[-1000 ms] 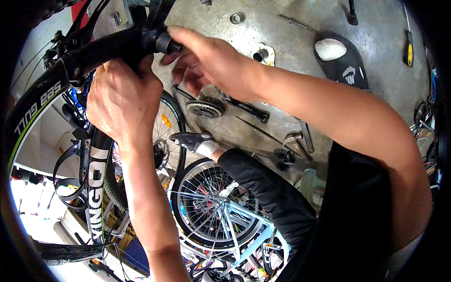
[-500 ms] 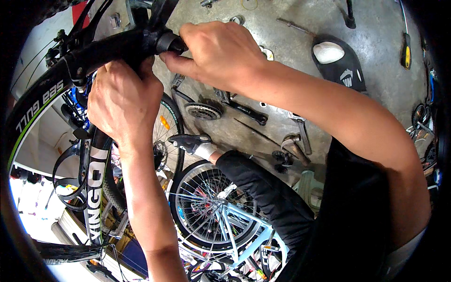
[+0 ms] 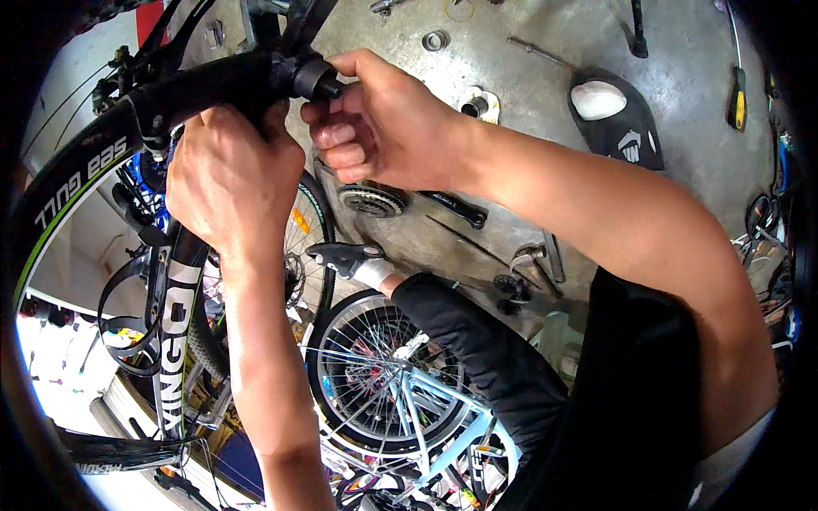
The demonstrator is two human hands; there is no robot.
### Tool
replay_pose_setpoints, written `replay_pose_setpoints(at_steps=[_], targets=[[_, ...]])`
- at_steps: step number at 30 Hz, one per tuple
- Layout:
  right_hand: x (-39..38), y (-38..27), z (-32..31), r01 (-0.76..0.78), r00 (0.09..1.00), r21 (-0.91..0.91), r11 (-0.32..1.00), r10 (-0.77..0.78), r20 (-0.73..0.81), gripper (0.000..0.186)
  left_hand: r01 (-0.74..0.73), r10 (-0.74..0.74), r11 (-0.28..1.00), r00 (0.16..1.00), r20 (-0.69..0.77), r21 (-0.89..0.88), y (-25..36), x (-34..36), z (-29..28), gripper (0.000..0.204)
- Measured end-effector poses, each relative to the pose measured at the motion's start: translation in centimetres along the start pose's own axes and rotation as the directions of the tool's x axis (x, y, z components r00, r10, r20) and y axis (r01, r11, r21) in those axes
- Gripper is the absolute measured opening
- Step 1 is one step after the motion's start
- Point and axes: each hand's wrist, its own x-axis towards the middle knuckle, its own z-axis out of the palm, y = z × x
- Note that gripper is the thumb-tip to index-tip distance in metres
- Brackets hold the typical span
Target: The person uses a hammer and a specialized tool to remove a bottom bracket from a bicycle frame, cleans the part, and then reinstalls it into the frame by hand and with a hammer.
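Note:
A black bicycle frame (image 3: 192, 92) with white lettering spans the upper left. Where its tubes meet, a dark round bottom bracket (image 3: 312, 78) sticks out toward the right. My left hand (image 3: 234, 175) is closed round the frame just below that joint; its fingertips are mostly hidden behind the tube. At the bracket's open end is my right hand (image 3: 392, 128), palm partly turned up. Its thumb and forefinger lie against the bracket's end, and the other fingers are curled in. The exact contact under the fingers is partly hidden.
On the concrete floor lie a crankset with chainring (image 3: 372, 200), a crank arm (image 3: 456, 209), a metal ring (image 3: 434, 40), a hammer (image 3: 532, 266), a yellow-handled screwdriver (image 3: 738, 100) and a black slipper (image 3: 618, 128). A light blue bicycle (image 3: 443, 451) stands below, near my outstretched leg.
My right hand has rotated at the bottom bracket, from back-of-hand up to palm and curled fingers showing. My left hand keeps its hold on the frame. The whole view has shifted slightly.

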Motion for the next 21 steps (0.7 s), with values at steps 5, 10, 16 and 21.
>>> replay_pose_setpoints(at_steps=[5,10,16,21], targets=[[-0.8,-1.0,-0.9,0.0,0.82,-0.985,0.173,-0.564,-0.1,0.075,0.003,-0.003,1.0,1.0,-0.03,0.0,0.3,-0.1,-0.1,0.035],[-0.7,-1.7,-0.4,-0.088,0.769,-0.929,-0.359,-0.617,0.165,0.061,-0.017,0.014,0.999,0.999,-0.049,-0.052,-0.2,0.0,0.2,0.034],[-0.1,-0.2,0.0,0.121,0.973,-0.42,0.899,-0.19,-0.127,0.05,0.003,-0.003,1.0,0.999,-0.036,0.001,-0.2,-0.1,0.0,0.034],[-1.0,-0.9,0.0,0.002,0.94,-0.569,0.822,-0.196,-0.28,0.061,-0.017,0.018,1.0,0.999,0.048,-0.024,-0.1,-0.3,-0.5,0.042]])
